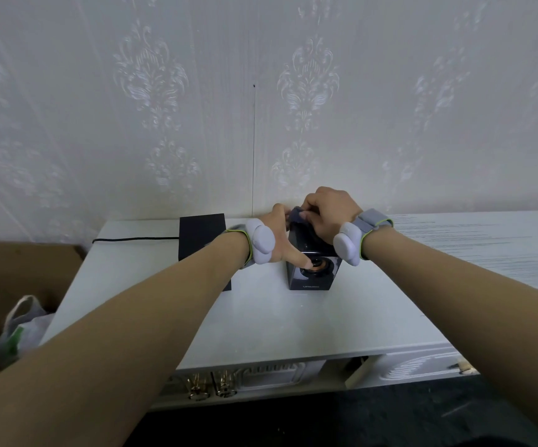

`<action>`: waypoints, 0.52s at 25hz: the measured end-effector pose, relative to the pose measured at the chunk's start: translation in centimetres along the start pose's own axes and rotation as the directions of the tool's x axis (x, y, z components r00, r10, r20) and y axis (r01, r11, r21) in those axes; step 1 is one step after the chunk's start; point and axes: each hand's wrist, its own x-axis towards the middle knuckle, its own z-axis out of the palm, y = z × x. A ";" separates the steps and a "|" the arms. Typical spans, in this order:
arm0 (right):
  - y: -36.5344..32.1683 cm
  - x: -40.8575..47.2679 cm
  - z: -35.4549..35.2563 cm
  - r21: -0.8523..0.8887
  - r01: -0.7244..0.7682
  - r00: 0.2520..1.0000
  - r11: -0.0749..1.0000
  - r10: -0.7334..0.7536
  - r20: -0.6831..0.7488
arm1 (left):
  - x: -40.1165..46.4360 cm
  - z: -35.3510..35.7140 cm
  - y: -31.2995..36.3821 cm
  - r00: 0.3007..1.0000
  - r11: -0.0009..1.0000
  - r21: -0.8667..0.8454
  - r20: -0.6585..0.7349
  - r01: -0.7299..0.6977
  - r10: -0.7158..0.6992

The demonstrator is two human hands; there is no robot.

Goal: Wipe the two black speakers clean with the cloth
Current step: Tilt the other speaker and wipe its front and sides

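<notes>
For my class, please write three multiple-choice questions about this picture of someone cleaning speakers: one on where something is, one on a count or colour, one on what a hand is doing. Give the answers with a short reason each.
1. Where is the cloth?
A. On top of the right-hand speaker, under the right hand
B. On the floor
C. Inside the cardboard box

2. How many black speakers stand on the white table?
A. One
B. Two
C. Four

3. What is the left hand doing?
A. Hanging off the table
B. Holding the cable
C. Steadying the right-hand speaker, thumb on its front

Answers:
1 A: the dark cloth is bunched under the right hand's fingers on the speaker's top.
2 B: a second speaker stands to the left, partly behind the left arm.
3 C: the left thumb lies against the round cone on the front.
</notes>
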 end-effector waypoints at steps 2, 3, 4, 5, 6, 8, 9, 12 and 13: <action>0.6 0.1 -0.3 -0.017 -0.034 0.999 0.999 0.034 -0.008 | 0.1 0.2 -0.1 1.000 1.000 -0.006 0.002 0.000 0.000; 1.0 -0.1 -0.4 -0.019 -0.049 0.999 0.999 0.049 -0.009 | 0.1 0.2 -0.1 1.000 1.000 -0.007 0.003 -0.002 0.002; 1.4 -0.4 -0.6 -0.020 -0.058 0.998 0.998 0.058 -0.004 | 0.1 0.2 -0.1 1.000 1.000 -0.002 0.002 -0.005 0.005; 1.8 -0.7 -0.7 -0.020 -0.058 0.998 0.998 0.058 0.006 | 0.2 0.2 -0.1 1.000 1.000 0.008 -0.002 -0.005 0.005; 2.2 -1.1 -0.8 -0.019 -0.052 0.999 0.998 0.052 0.015 | 0.2 0.1 -0.1 1.000 1.000 0.016 -0.006 -0.006 0.006; 2.9 -2.1 -1.1 0.001 -0.033 0.999 0.999 0.033 0.019 | 0.2 0.1 -0.1 1.000 1.000 0.021 -0.011 -0.010 0.011; 3.2 -2.6 -1.1 0.014 -0.020 1.000 1.000 0.020 0.013 | 0.1 0.1 -0.1 1.000 1.000 0.022 -0.013 -0.012 0.013; 3.7 -3.9 -1.2 0.038 0.050 0.999 0.998 -0.050 -0.008 | 0.0 0.2 0.0 1.000 1.000 0.020 -0.018 -0.024 0.024; 3.7 -4.2 -1.2 0.041 0.084 0.996 0.996 -0.084 -0.015 | 0.0 0.2 0.0 0.999 1.000 0.017 -0.018 -0.026 0.026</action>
